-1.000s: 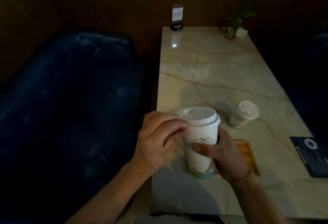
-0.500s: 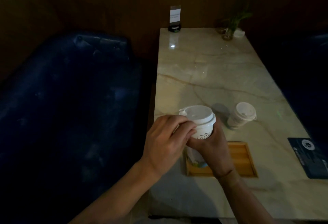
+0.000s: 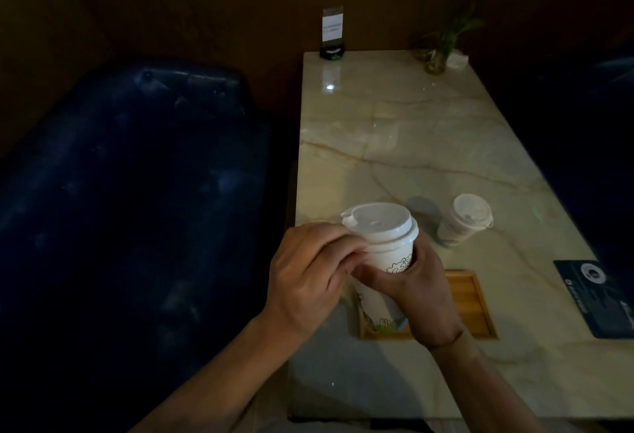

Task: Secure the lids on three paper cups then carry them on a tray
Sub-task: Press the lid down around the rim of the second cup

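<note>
A dim booth is shown, much of it lost to shadow: the dark blue bench [image 3: 130, 192] at 9 o'clock is barely readable, the print on the card stand [image 3: 332, 32] at 12 o'clock cannot be made out, and the dark leaflet [image 3: 603, 298] at 3 o'clock is cut off by the frame edge. Only two cups can be seen. The base of the held paper cup [image 3: 384, 281] is partly hidden behind the right hand [image 3: 422, 292], so whether it rests on the wooden tray [image 3: 470, 302] or is lifted just above it cannot be told. The cup's middle is wrapped by the right hand, fingers curled closed around it. The left hand [image 3: 308, 278] is half closed, its fingertips [image 3: 356, 245] pinched against the rim of the white lid [image 3: 379, 223] at the cup's 9 o'clock side. The cup is held near upright, its long axis tilted slightly, top toward 12 o'clock, the lid's raised tab pointing to 10 o'clock. A smaller lidded cup [image 3: 463, 221] is stood on the marble table [image 3: 411, 130] at 1 o'clock from the held cup, apart from the tray. A small potted plant [image 3: 442, 44] is seen at the table's far edge
</note>
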A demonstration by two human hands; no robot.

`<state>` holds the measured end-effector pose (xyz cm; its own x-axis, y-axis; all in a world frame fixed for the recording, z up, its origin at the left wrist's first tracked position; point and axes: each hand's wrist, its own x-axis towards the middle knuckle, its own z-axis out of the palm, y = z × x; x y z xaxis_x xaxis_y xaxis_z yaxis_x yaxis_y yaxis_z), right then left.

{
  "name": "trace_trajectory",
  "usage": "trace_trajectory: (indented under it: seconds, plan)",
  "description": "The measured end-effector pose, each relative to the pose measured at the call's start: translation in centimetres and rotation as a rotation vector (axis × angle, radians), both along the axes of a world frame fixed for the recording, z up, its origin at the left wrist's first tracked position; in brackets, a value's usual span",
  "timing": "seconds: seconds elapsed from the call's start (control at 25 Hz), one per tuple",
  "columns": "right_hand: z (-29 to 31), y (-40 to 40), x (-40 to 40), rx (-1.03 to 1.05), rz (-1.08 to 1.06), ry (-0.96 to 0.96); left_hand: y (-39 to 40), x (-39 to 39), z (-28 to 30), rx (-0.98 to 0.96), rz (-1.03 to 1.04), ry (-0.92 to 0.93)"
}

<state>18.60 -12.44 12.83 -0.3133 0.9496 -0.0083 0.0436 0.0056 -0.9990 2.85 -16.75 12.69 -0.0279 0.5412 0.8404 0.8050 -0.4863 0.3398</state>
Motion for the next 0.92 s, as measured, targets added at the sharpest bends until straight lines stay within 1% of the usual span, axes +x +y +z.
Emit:
trace_trajectory:
  seconds: [0.2, 0.36, 0.44, 0.6, 0.72, 0.84, 0.92]
  plan:
    - [-0.1, 0.0, -0.2, -0.082, 0.078, 0.059, -0.1, -0.2, -0.2, 0.017, -0.007, 0.020]
    - [-0.6, -0.3, -0.7, -0.111, 0.011, 0.083, -0.3, -1.0, 0.0, -0.014, -0.060, -0.012]
    - [-0.8, -0.4, -0.9, -0.136, 0.015, 0.105, -0.4, -1.2, 0.4, -0.023, -0.040, -0.039]
    - [-0.9, -0.2, -0.9, -0.187, 0.088, 0.103, -0.4, -1.6, 0.5, -0.018, 0.014, -0.086]
    - [-0.9, -0.1, -1.1, -0.124, 0.094, 0.037, -0.3, -1.9, 0.4, -0.039, 0.011, -0.099]
    - [-0.8, -0.2, -1.9, -0.015, 0.046, -0.066, -0.1, -1.8, 0.0, -0.059, 0.040, -0.090]
    - [-0.7, -0.5, -2.4, 0.021, -0.010, -0.102, -0.2, -1.6, -0.1, -0.078, 0.062, -0.068]
